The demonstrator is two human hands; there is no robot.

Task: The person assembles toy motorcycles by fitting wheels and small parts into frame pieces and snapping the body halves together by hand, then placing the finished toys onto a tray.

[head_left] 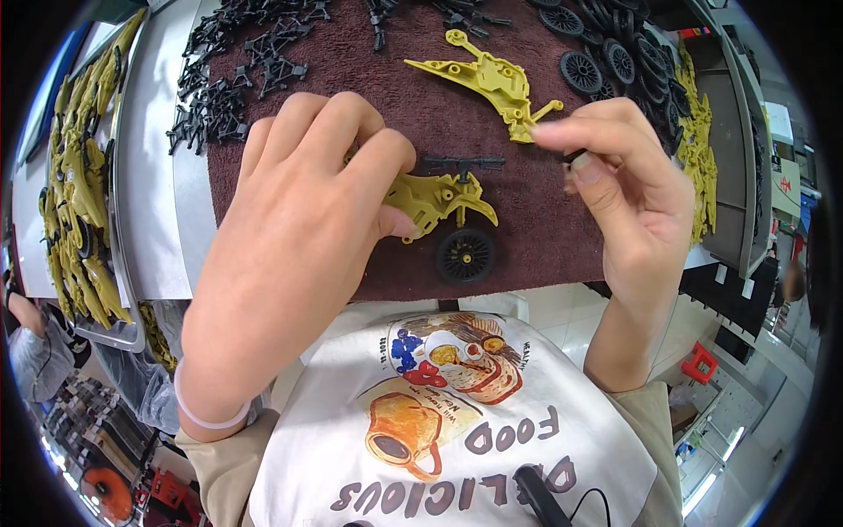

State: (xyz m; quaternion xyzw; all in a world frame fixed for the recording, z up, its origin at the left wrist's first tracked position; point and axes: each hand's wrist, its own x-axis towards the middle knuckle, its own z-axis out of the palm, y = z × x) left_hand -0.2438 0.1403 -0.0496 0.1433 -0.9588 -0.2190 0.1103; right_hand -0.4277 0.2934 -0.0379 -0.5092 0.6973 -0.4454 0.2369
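My left hand is closed over a yellow plastic half-shell of a toy motorcycle, its fingers covering the shell's left end. A thin black fork-like part lies along the shell's upper edge. Just below sits a black spoked toy wheel with a yellow hub. Off to the right, my right hand pinches a small black piece between thumb and fingers; most of it is hidden. Beyond its fingertips, a second yellow half-shell rests on the cloth, inner side up.
A dark red cloth covers the bench. Black frame parts are heaped at the far left, black toy wheels at the far right. Trays with yellow motorcycle pieces stand at the left and right. Another person's arm shows at the left edge.
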